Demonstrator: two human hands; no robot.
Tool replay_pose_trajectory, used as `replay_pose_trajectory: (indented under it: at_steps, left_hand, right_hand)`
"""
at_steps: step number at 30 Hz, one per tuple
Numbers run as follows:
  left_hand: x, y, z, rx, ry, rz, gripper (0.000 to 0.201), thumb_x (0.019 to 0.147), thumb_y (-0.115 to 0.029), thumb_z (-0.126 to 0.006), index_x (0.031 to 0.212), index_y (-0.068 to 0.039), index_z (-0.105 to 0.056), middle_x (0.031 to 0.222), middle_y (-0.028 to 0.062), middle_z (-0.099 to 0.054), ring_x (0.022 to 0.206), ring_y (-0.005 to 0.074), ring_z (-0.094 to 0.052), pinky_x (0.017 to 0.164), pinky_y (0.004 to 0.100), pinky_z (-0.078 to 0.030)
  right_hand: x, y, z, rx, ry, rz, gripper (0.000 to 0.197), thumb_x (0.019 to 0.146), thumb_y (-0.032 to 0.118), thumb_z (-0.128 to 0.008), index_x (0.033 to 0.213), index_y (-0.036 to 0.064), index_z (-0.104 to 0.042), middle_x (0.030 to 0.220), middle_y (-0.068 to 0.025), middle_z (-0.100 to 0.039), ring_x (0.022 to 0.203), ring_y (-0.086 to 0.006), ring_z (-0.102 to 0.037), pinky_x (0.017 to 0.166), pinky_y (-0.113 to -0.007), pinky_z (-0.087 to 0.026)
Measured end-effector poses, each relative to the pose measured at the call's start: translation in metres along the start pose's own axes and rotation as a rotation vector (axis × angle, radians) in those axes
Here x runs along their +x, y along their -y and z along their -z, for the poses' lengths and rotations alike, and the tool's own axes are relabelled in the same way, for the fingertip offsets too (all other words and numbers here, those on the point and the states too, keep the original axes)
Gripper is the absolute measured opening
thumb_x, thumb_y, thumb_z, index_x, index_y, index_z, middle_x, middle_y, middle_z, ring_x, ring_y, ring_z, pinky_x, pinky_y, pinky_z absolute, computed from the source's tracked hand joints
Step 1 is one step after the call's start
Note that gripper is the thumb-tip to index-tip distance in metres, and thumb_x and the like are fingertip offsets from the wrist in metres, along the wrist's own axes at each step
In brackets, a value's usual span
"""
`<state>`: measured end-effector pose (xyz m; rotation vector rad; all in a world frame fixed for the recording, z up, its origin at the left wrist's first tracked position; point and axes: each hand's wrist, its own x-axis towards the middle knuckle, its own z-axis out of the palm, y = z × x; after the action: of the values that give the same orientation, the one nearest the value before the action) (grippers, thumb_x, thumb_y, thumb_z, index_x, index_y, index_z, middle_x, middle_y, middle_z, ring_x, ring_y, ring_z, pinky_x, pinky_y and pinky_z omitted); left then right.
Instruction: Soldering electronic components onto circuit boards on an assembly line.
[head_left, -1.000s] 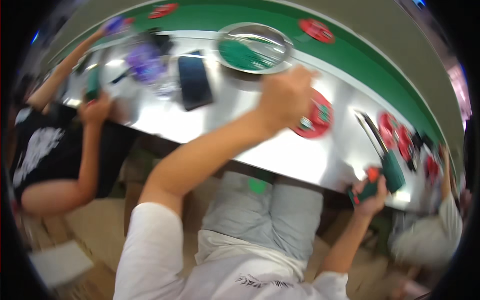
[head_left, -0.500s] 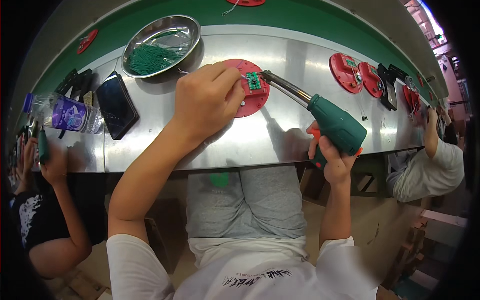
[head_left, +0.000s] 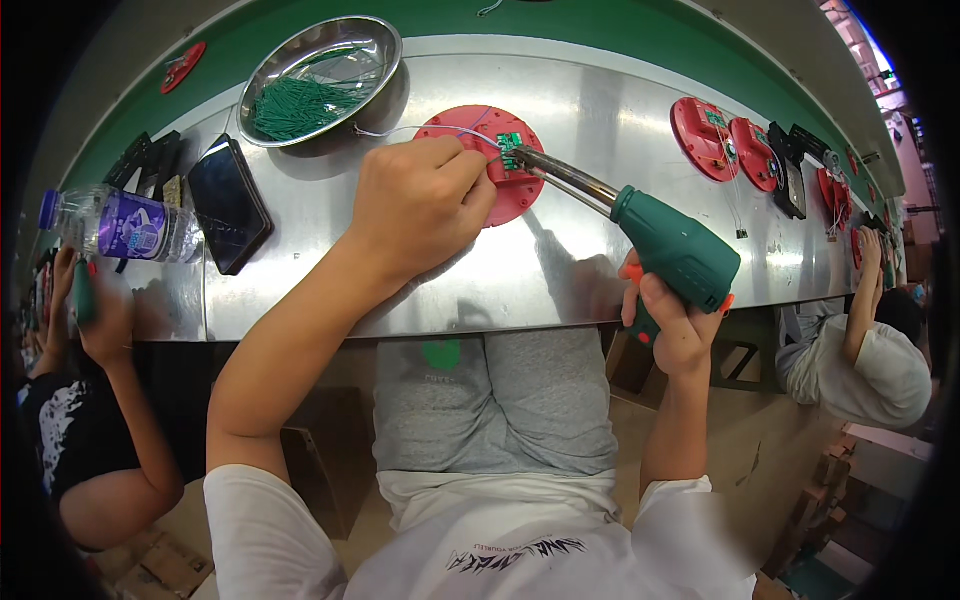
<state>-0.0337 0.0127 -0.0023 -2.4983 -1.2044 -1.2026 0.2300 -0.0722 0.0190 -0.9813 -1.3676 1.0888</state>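
A round red plastic casing [head_left: 520, 198] lies on the metal bench, carrying a small green circuit board [head_left: 509, 138]. Across its upper part a thin white wire [head_left: 410, 127] runs to the board. My left hand [head_left: 422, 195] is closed at the casing's lower left side; its fingertips are turned away, so what they pinch is hidden. In my right hand [head_left: 672, 325] is a green soldering gun [head_left: 678, 245] with orange parts, gripped by its handle. The metal tip of the gun meets the board, or hovers just over it.
Behind my left hand stands a steel bowl [head_left: 385, 85] of green wires [head_left: 300, 108]. Left are a black phone [head_left: 230, 205] and a plastic bottle [head_left: 135, 228]. More red casings [head_left: 690, 140] lie at the right. Co-workers sit on both sides [head_left: 125, 470] [head_left: 860, 350].
The soldering gun's tip has shifted left and down onto the board area. My left hand has dropped slightly, and more of the white wire shows above it.
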Motion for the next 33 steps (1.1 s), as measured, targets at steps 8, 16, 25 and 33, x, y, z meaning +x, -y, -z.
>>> replay_pose_trajectory:
  at_steps: [8,16,25,33]
  left_hand:
    - [-0.001,0.002,-0.001,0.003,0.007,-0.005,0.003,0.072,-0.005,-0.071,0.074,-0.005,-0.068,0.064,0.0068,-0.059,0.054,0.0233,-0.06,0.049,0.0348,-0.047]
    - [-0.003,0.002,-0.001,0.017,0.01,-0.004,0.003,0.073,-0.006,-0.071,0.074,-0.005,-0.068,0.064,0.0072,-0.06,0.055,0.0239,-0.06,0.049,0.0352,-0.048]
    - [-0.002,0.002,-0.005,-0.002,-0.026,0.002,0.009,0.074,-0.008,-0.069,0.068,-0.006,-0.063,0.061,0.007,-0.058,0.052,0.0248,-0.058,0.047,0.0365,-0.047]
    - [0.0,0.002,-0.006,-0.019,-0.052,-0.008,0.016,0.075,-0.01,-0.067,0.062,-0.006,-0.058,0.059,0.007,-0.056,0.05,0.026,-0.057,0.046,0.0381,-0.046]
  right_hand:
    - [0.003,-0.001,0.004,0.024,0.04,-0.074,0.019,0.089,0.001,-0.06,0.107,-0.0068,-0.063,0.078,-0.0091,-0.065,0.052,-0.0135,-0.057,0.047,-0.026,-0.044]
    - [-0.002,-0.008,0.016,-0.014,-0.009,0.039,0.046,0.095,0.018,-0.055,0.133,-0.0074,-0.046,0.097,-0.026,-0.063,0.047,-0.0218,-0.058,0.042,-0.029,-0.045]
    - [0.01,-0.015,0.024,0.028,-0.129,0.076,0.044,0.097,0.021,-0.053,0.129,-0.0093,-0.048,0.096,-0.0258,-0.062,0.046,-0.0206,-0.057,0.04,-0.029,-0.046]
    - [0.019,-0.016,0.022,0.146,-0.314,-0.046,0.037,0.1,0.029,-0.049,0.104,-0.008,-0.053,0.09,-0.0195,-0.061,0.045,-0.0159,-0.055,0.038,-0.029,-0.045]
